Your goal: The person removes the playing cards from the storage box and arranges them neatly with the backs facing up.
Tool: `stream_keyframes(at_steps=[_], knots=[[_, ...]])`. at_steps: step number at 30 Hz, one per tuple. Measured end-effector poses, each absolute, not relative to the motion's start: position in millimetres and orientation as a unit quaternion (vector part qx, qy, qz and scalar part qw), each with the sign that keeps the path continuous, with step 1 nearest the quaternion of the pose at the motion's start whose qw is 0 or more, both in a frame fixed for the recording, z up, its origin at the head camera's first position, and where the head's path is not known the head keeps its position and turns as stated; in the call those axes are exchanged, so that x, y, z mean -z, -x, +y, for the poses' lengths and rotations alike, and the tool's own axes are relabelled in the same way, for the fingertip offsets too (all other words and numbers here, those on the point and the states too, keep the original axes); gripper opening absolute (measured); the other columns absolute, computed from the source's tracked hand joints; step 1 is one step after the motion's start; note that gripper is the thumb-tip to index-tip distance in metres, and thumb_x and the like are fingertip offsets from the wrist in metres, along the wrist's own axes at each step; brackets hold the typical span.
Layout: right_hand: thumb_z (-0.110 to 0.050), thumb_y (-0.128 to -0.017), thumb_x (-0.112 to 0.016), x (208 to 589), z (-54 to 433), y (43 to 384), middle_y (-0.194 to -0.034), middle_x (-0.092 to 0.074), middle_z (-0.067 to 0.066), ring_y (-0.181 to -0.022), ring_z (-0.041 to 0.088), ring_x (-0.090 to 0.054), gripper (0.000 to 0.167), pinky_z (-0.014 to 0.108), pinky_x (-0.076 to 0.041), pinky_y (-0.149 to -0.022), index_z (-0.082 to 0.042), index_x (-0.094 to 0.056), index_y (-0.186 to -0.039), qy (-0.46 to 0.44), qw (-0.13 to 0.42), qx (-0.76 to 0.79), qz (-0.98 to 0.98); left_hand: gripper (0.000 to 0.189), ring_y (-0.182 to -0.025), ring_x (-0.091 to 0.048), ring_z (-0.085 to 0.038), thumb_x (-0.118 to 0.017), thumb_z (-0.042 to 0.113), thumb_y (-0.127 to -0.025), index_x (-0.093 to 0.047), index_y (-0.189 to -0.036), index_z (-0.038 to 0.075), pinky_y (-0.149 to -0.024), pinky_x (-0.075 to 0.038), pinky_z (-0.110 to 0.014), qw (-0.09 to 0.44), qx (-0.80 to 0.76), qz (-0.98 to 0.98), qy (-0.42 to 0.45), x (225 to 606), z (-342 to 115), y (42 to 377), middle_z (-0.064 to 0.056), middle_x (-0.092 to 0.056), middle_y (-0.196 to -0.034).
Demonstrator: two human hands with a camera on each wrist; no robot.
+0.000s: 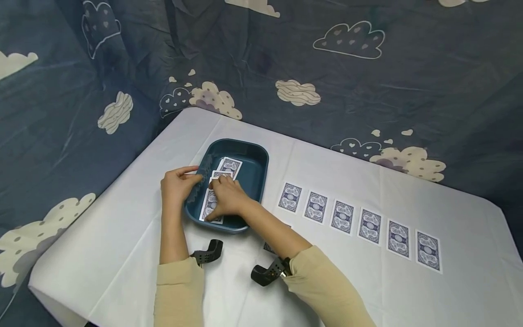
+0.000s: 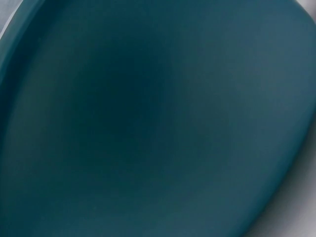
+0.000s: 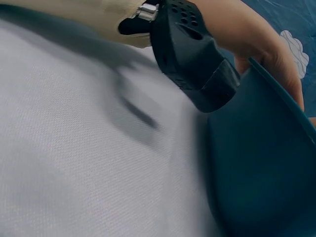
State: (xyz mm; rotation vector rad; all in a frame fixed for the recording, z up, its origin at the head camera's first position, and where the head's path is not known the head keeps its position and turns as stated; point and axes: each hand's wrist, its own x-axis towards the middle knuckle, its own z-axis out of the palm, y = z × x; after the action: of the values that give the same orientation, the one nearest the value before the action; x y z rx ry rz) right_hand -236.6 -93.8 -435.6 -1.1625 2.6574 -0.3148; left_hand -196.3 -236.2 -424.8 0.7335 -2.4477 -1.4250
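A dark teal tray (image 1: pixel 257 181) stands on the white-covered table and also fills most of the left wrist view. Its left rim is held by my left hand (image 1: pixel 173 186), thumb and fingers at the edge. Inside the tray lie overlapping playing cards (image 1: pixel 230 166), patterned backs up. My right hand (image 1: pixel 229 197) reaches over the near wall and grips a playing card (image 1: pixel 210 203) there, thumb at its near end and fingers at the far end. Part of that card is hidden under the hand.
To the right of the tray several face-down cards (image 1: pixel 316 206) lie in a slanting row. Another card (image 1: pixel 268 248) is mostly hidden under my right forearm. A dark cloud-print curtain (image 1: pixel 261 54) stands behind the table (image 1: pixel 347 281).
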Motion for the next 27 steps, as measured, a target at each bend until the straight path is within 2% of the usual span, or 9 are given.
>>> stream_keyframes(at_steps=[7, 12, 15, 21, 27], knots=[[-0.061, -0.060, -0.074, 437, -95, 235, -0.115, -0.053, 0.005, -0.105, 0.018, -0.048, 0.081, 0.034, -0.037, -0.091, -0.011, -0.054, -0.120, 0.430, 0.086, 0.064, 0.896, 0.035, -0.092, -0.063, -0.023, -0.067, 0.023, -0.078, -0.069, -0.111, 0.014, -0.070, -0.043, -0.026, 0.104, 0.497, -0.824, -0.252, 424, -236, 196, -0.012, -0.070, -0.100], [-0.063, -0.060, -0.072, 437, -95, 236, -0.118, -0.053, 0.006, -0.107, 0.020, -0.049, 0.082, 0.035, -0.037, -0.092, -0.011, -0.056, -0.121, 0.441, 0.071, 0.046, 0.893, 0.035, -0.095, -0.063, -0.024, -0.067, 0.023, -0.078, -0.069, -0.112, 0.013, -0.076, -0.044, -0.029, 0.101, 0.500, -0.822, -0.252, 425, -236, 197, -0.013, -0.069, -0.101], [-0.065, -0.058, -0.071, 433, -93, 237, -0.120, -0.053, 0.007, -0.109, 0.021, -0.049, 0.086, 0.037, -0.037, -0.095, -0.011, -0.056, -0.123, 0.442, 0.043, 0.041, 0.895, 0.035, -0.095, -0.063, -0.024, -0.067, 0.023, -0.078, -0.069, -0.111, 0.013, -0.077, -0.044, -0.029, 0.106, 0.503, -0.821, -0.248, 423, -235, 197, -0.013, -0.069, -0.101], [-0.070, -0.057, -0.066, 425, -82, 240, -0.123, -0.050, 0.005, -0.112, 0.021, -0.046, 0.093, 0.041, -0.038, -0.094, -0.012, -0.051, -0.129, 0.434, -0.025, 0.065, 0.898, 0.034, -0.092, -0.064, -0.024, -0.067, 0.019, -0.077, -0.069, -0.110, 0.012, -0.073, -0.044, -0.027, 0.116, 0.488, -0.834, -0.231, 427, -231, 194, -0.013, -0.070, -0.097], [-0.068, -0.056, -0.065, 400, -54, 239, -0.124, -0.048, 0.005, -0.111, 0.021, -0.045, 0.093, 0.042, -0.037, -0.090, -0.014, -0.049, -0.130, 0.412, -0.080, 0.103, 0.902, 0.034, -0.091, -0.065, -0.025, -0.068, 0.018, -0.078, -0.068, -0.111, 0.011, -0.070, -0.044, -0.025, 0.116, 0.482, -0.839, -0.225, 424, -231, 195, -0.013, -0.070, -0.098]])
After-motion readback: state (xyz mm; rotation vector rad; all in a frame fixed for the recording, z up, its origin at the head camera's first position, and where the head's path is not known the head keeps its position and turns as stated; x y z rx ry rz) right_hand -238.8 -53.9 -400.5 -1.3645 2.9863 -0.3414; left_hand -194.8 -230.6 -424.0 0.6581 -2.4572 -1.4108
